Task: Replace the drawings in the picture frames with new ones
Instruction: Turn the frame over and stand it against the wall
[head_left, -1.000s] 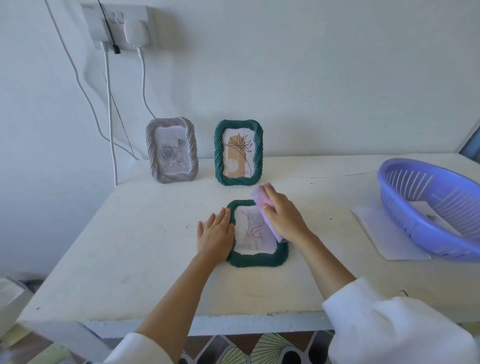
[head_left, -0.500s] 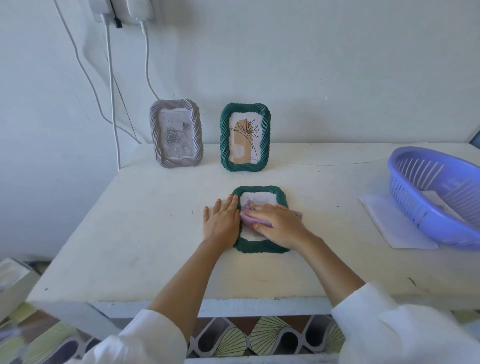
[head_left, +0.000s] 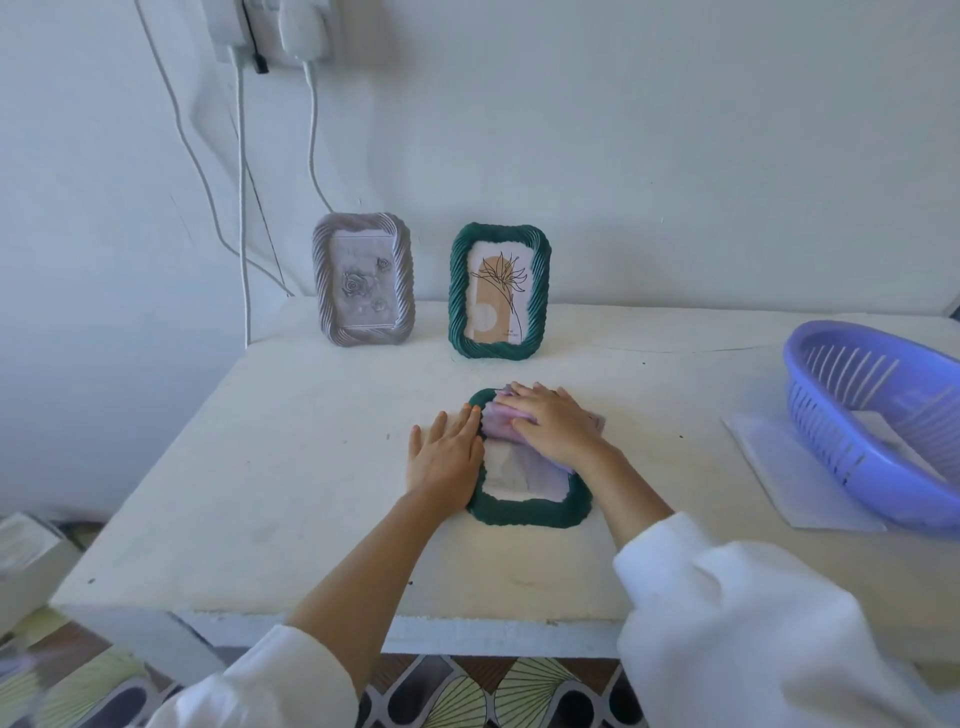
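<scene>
Head view: green frame (head_left: 524, 512) flat, near-centre on table (head_left: 291, 467). Left hand (head_left: 445, 462) spread flat on left edge, right hand (head_left: 553, 422) fingers straight, pressing purple cloth (head_left: 501, 428) on glass. Risk imo: hard wiping skids frame, or smudges drawing underneath.

A dark green rope-edged picture frame (head_left: 527, 512) lies flat on the white table, glass up, a lilac cloth (head_left: 501, 423) over its far end. Behind it, a matching green frame (head_left: 500, 292) with a flower drawing and a grey rope-edged frame (head_left: 363, 279) stand upright against the wall.
</scene>
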